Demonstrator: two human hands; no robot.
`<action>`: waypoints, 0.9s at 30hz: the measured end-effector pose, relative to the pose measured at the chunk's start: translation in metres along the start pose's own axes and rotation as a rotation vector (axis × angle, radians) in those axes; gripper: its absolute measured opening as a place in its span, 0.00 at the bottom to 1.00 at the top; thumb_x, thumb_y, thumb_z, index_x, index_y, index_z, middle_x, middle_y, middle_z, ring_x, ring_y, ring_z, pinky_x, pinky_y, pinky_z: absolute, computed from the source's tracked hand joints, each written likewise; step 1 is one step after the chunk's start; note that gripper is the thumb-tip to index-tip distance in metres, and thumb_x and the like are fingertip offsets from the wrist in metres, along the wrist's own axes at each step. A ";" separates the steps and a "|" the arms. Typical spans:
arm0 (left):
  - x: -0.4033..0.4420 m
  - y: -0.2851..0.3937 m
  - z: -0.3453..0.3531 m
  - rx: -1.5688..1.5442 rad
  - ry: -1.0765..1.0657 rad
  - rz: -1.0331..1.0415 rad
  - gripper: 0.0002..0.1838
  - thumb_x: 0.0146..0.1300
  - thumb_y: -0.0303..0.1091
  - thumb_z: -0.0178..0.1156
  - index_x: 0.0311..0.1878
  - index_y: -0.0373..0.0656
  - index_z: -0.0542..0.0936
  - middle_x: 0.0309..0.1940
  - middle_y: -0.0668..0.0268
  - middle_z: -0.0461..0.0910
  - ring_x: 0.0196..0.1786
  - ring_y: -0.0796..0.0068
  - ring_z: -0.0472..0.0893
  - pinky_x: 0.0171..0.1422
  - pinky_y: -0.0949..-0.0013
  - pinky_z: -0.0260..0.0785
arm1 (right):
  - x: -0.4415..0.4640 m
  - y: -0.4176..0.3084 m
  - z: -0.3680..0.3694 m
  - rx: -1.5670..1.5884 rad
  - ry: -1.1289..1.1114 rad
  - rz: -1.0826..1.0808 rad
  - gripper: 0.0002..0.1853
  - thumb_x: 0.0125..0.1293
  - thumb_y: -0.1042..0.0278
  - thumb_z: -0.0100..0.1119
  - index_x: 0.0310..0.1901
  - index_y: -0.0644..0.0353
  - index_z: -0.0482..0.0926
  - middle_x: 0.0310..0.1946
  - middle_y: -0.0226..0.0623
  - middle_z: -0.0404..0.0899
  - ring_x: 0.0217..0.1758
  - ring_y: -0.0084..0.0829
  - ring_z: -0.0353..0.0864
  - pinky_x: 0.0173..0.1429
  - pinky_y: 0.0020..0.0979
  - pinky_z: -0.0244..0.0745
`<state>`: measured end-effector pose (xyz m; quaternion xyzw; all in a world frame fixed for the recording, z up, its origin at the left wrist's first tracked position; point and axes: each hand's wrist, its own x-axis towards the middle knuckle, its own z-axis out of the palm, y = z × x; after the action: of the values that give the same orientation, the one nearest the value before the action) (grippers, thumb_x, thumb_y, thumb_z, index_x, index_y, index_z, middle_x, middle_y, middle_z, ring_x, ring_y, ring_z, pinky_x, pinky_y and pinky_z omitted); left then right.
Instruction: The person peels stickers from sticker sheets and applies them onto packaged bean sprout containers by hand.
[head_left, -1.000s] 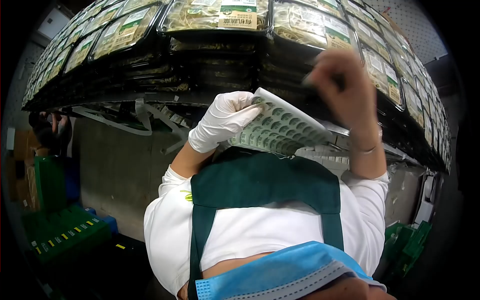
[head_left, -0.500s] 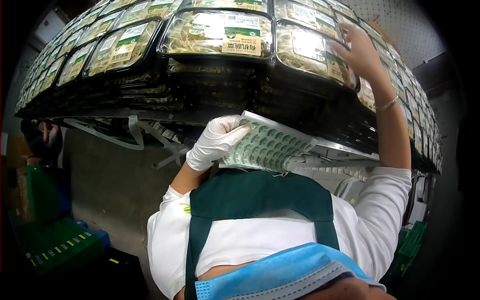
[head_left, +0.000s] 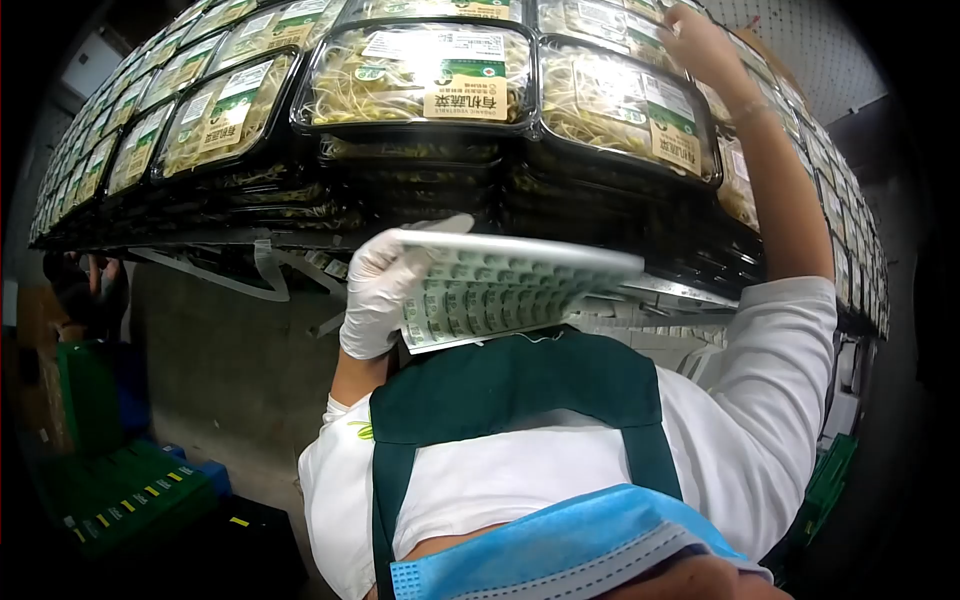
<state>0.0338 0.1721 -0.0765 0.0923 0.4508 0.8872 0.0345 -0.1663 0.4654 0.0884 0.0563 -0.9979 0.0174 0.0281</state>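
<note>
Hands apart, the left hand (head_left: 375, 300) clamped a likely light, floppy sticker sheet (head_left: 482, 302), best held by its edge; beyond, the right hand (head_left: 703, 50) neared sprout packs (head_left: 420, 75), grip unclear.

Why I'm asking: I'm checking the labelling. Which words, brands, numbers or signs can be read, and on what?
"有机蔬菜": tan label on the front middle pack; also on the packs either side.
"ORGANIC VEGETABLE": tiny, same tan label.
Too small or blurred: the packs' other print, the sticker sheet, the tags on the green crate.
</note>
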 end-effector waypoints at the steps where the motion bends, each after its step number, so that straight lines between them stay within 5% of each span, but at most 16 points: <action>1: -0.001 0.002 -0.002 -0.015 0.054 0.017 0.08 0.56 0.26 0.53 0.38 0.34 0.76 0.41 0.51 0.76 0.41 0.70 0.78 0.46 0.70 0.71 | -0.008 0.024 0.022 0.201 0.377 -0.159 0.18 0.59 0.53 0.49 0.39 0.62 0.73 0.25 0.35 0.73 0.27 0.25 0.69 0.34 0.26 0.66; 4: 0.001 0.005 -0.003 0.015 0.109 0.198 0.09 0.57 0.24 0.51 0.40 0.34 0.75 0.43 0.53 0.75 0.44 0.71 0.77 0.48 0.70 0.70 | -0.117 0.002 0.010 0.892 0.343 -0.403 0.09 0.58 0.67 0.53 0.37 0.63 0.73 0.19 0.24 0.66 0.22 0.13 0.63 0.26 0.15 0.59; 6: 0.004 0.007 0.009 0.023 0.149 0.281 0.11 0.56 0.22 0.49 0.43 0.34 0.72 0.45 0.54 0.74 0.46 0.71 0.76 0.52 0.72 0.67 | -0.187 -0.010 0.033 0.920 0.341 -0.411 0.14 0.52 0.76 0.59 0.41 0.63 0.72 0.21 0.25 0.69 0.26 0.15 0.67 0.28 0.16 0.63; 9: 0.003 0.008 0.015 -0.003 0.145 0.196 0.10 0.56 0.23 0.51 0.43 0.34 0.73 0.44 0.55 0.75 0.44 0.72 0.76 0.50 0.74 0.68 | -0.213 -0.039 0.075 0.639 0.436 -0.418 0.20 0.48 0.77 0.62 0.46 0.61 0.73 0.23 0.32 0.71 0.21 0.21 0.69 0.29 0.19 0.67; 12: -0.006 -0.001 0.010 0.006 0.177 0.215 0.07 0.56 0.25 0.54 0.39 0.39 0.75 0.38 0.58 0.78 0.38 0.77 0.77 0.43 0.76 0.70 | -0.215 -0.044 0.104 0.791 0.390 -0.321 0.20 0.50 0.78 0.61 0.47 0.62 0.71 0.23 0.31 0.71 0.22 0.19 0.69 0.29 0.18 0.67; 14: -0.011 -0.005 -0.002 0.019 0.164 0.222 0.03 0.55 0.25 0.56 0.34 0.41 0.76 0.33 0.61 0.80 0.33 0.80 0.78 0.38 0.77 0.71 | -0.216 -0.043 0.113 1.248 0.268 -0.252 0.21 0.51 0.79 0.59 0.49 0.63 0.69 0.23 0.29 0.71 0.24 0.16 0.70 0.29 0.16 0.66; 17: -0.014 -0.006 -0.008 -0.084 0.093 0.178 0.04 0.54 0.25 0.57 0.34 0.41 0.76 0.35 0.61 0.79 0.34 0.80 0.78 0.39 0.78 0.70 | -0.221 -0.051 0.113 1.476 0.198 -0.135 0.18 0.53 0.80 0.56 0.47 0.67 0.67 0.28 0.34 0.76 0.30 0.16 0.74 0.32 0.15 0.67; 19: -0.016 0.007 0.011 0.070 0.056 0.148 0.13 0.50 0.21 0.58 0.41 0.42 0.75 0.39 0.62 0.78 0.38 0.78 0.77 0.44 0.75 0.70 | -0.224 -0.053 0.109 1.503 0.139 -0.104 0.17 0.53 0.80 0.56 0.46 0.67 0.68 0.29 0.34 0.77 0.30 0.17 0.74 0.33 0.15 0.67; 25: -0.029 0.003 -0.011 0.101 0.115 0.179 0.08 0.51 0.20 0.56 0.35 0.39 0.77 0.36 0.56 0.78 0.39 0.72 0.78 0.45 0.70 0.71 | -0.222 -0.052 0.119 1.609 0.067 -0.083 0.07 0.54 0.80 0.55 0.36 0.67 0.72 0.27 0.32 0.77 0.29 0.16 0.74 0.33 0.14 0.66; 27: -0.033 0.005 -0.014 0.124 0.121 0.252 0.04 0.52 0.22 0.58 0.32 0.39 0.78 0.30 0.62 0.80 0.32 0.79 0.78 0.38 0.78 0.70 | -0.223 -0.053 0.119 1.606 0.089 -0.113 0.03 0.55 0.79 0.55 0.31 0.65 0.72 0.22 0.27 0.75 0.23 0.12 0.70 0.28 0.13 0.63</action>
<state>0.0634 0.1534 -0.0849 0.0966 0.4908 0.8588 -0.1102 0.0542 0.4330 -0.0417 0.1091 -0.6744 0.7300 0.0194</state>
